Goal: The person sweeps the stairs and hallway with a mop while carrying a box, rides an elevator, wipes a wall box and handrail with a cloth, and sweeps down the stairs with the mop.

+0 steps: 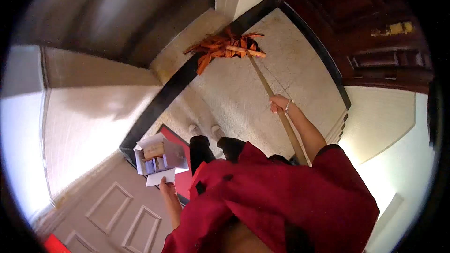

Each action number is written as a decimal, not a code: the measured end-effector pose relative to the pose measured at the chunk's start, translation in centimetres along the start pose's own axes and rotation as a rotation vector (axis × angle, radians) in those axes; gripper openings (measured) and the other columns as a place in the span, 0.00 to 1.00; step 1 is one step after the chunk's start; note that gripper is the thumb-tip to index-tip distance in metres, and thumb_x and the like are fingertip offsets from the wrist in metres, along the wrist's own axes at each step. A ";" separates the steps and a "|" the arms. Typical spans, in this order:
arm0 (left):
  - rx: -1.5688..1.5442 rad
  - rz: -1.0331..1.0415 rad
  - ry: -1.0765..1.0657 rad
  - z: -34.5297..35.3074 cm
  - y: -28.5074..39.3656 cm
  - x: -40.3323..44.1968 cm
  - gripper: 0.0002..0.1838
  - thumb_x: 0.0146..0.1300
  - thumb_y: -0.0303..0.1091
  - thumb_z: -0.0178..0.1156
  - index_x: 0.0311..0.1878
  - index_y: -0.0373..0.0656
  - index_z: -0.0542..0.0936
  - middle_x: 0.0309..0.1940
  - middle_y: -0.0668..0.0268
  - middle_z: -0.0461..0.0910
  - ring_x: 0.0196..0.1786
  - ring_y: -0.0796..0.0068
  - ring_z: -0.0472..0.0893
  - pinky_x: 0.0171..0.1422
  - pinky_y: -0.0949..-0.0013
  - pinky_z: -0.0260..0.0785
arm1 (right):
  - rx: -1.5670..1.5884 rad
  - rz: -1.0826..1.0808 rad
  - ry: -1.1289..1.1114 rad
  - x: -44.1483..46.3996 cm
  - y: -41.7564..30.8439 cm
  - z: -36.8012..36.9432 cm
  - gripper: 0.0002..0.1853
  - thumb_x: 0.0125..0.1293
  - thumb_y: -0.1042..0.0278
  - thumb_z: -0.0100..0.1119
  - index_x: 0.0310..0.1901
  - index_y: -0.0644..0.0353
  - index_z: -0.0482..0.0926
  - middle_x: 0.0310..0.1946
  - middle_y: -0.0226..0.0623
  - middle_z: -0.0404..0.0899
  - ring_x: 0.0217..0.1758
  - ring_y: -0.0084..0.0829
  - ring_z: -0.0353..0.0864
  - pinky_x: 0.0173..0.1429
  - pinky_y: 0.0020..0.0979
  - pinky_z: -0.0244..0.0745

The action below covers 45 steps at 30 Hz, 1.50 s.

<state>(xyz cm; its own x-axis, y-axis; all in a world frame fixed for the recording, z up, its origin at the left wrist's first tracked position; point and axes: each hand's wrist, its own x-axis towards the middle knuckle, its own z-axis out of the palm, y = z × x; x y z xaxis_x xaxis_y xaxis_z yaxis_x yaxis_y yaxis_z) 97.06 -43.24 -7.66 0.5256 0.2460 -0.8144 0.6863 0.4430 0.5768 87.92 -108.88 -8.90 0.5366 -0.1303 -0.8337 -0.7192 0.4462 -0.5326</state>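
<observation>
My right hand is wrapped round the wooden handle of a mop, partway along the pole. The mop's head, made of orange-brown cloth strips on a wooden crossbar, rests on the floor by the dark border at the far side. The pole's near end passes under my right arm. Low on the left, my left hand grips the flap of an open white cardboard box. Inside the box lie a tan packet and some small pale items that I cannot make out.
Beige tiled floor with black borders lies ahead. A dark red-brown door with a brass fitting stands right, a dark metal-like panel upper left. A red mat is beside my feet; a panelled door is lower left.
</observation>
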 end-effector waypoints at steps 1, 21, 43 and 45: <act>0.083 -0.029 0.028 -0.7 0.4 0.9 0.18 0.51 0.24 0.48 0.48 0.34 0.64 0.41 0.56 0.71 0.43 0.61 0.73 0.47 0.62 0.69 | 0.194 0.103 -0.086 0.3 1.0 -0.5 0.11 0.52 0.70 0.47 0.16 0.62 0.65 0.08 0.37 0.65 0.10 0.32 0.67 0.15 0.33 0.63; 0.396 0.328 -0.564 16.8 5.0 -11.7 0.13 0.51 0.33 0.51 0.40 0.39 0.69 0.34 0.60 0.71 0.36 0.63 0.73 0.37 0.59 0.69 | -1.174 -0.361 0.084 -28.9 -3.9 2.5 0.26 0.55 0.50 0.49 0.51 0.59 0.65 0.38 0.50 0.73 0.41 0.45 0.72 0.45 0.39 0.67; 2.082 0.681 -0.218 20.2 4.6 -16.1 0.19 0.43 0.41 0.58 0.37 0.41 0.74 0.36 0.57 0.75 0.38 0.58 0.75 0.42 0.60 0.68 | -0.299 -1.309 0.023 -39.9 -61.4 -10.1 0.37 0.55 0.77 0.44 0.63 0.52 0.38 0.19 0.36 0.73 0.13 0.18 0.63 0.17 0.19 0.59; 2.085 0.728 -0.239 18.4 4.7 -13.5 0.22 0.40 0.44 0.60 0.38 0.41 0.74 0.34 0.58 0.76 0.36 0.59 0.76 0.40 0.61 0.68 | -0.317 -1.342 -0.017 -39.5 -61.0 -10.1 0.35 0.55 0.77 0.43 0.63 0.52 0.41 0.20 0.36 0.73 0.13 0.18 0.63 0.17 0.19 0.58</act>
<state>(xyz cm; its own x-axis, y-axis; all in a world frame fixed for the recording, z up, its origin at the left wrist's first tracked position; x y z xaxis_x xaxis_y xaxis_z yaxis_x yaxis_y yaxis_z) 102.48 -60.36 7.21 0.7844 -0.2570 -0.5645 -0.2782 -0.9592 0.0502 106.15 -139.85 54.99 0.8957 -0.2852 0.3411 0.2812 -0.2307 -0.9315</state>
